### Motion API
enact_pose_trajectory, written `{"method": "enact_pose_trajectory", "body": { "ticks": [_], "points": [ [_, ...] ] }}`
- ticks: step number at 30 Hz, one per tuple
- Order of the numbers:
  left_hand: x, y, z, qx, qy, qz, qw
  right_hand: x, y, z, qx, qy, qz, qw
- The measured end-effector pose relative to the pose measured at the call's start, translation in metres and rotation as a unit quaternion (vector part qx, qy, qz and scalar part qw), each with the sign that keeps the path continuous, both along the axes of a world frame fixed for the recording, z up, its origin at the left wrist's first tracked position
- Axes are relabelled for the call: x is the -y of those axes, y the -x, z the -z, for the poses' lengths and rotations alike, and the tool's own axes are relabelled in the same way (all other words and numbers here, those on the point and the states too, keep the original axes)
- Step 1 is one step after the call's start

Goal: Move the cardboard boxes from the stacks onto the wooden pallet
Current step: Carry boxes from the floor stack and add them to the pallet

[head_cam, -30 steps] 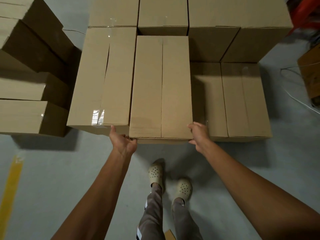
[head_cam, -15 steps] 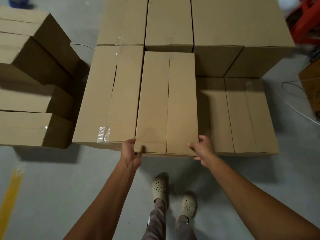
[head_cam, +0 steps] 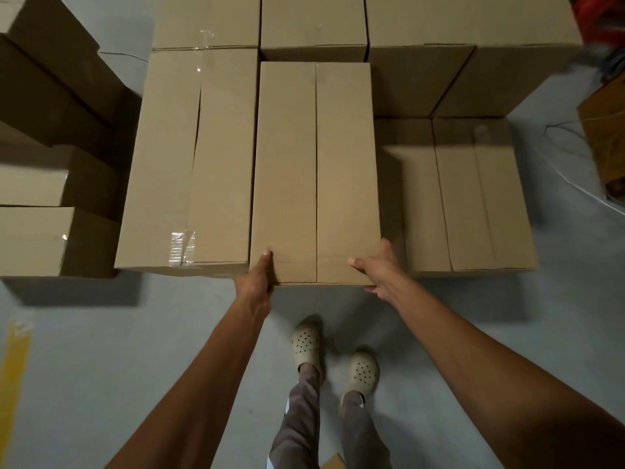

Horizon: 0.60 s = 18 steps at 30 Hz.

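Two near corners of the stiff, probably light cardboard box (head_cam: 314,170) sit clasped by left hand (head_cam: 257,278) and right hand (head_cam: 377,268).

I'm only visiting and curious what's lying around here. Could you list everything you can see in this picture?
Long brown cardboard box: one, brown, centre, near end held.
Tape-sealed brown cardboard box: one, brown with clear tape, beside it on the left.
Lower brown cardboard boxes: two, brown, to its right.
Rear brown cardboard boxes: several, brown, behind.
Side stack of brown cardboard boxes: several, brown, far left.
Yellow floor stripe: one, yellow, lower left.
Thin white cable: one, white, far right.
Beige perforated clogs: two, beige, bottom centre.
Left hand: one, grip on the long box's near left corner.
Right hand: one, grip on its near right corner.
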<state>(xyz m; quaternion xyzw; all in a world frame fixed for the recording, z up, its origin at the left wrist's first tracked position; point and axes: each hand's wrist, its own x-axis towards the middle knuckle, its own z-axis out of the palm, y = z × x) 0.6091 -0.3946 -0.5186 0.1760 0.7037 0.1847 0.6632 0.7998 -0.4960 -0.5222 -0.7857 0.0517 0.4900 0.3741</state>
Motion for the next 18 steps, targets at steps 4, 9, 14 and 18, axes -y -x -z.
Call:
{"method": "enact_pose_trajectory", "body": {
  "ticks": [4,9,14,18],
  "points": [
    [0.0026,0.0017,0.0021,-0.02,-0.015,0.012,1.0,0.0012,-0.0008,0.0012,0.006,-0.014,-0.009,1.0],
    [0.0061,0.0039,0.0079,-0.02,-0.039,0.017,0.999,0.0017,-0.0001,0.0031,0.019,-0.017,-0.008,1.0],
    [0.0083,0.0047,0.0076,-0.011,-0.051,0.021,0.998,0.0031,-0.0008,0.0052,0.022,-0.018,-0.004,1.0],
    [0.0053,0.0053,0.0105,-0.014,-0.052,0.028,0.998,0.0011,0.0009,0.0055,0.023,-0.027,0.005,0.999]
  ]
}}
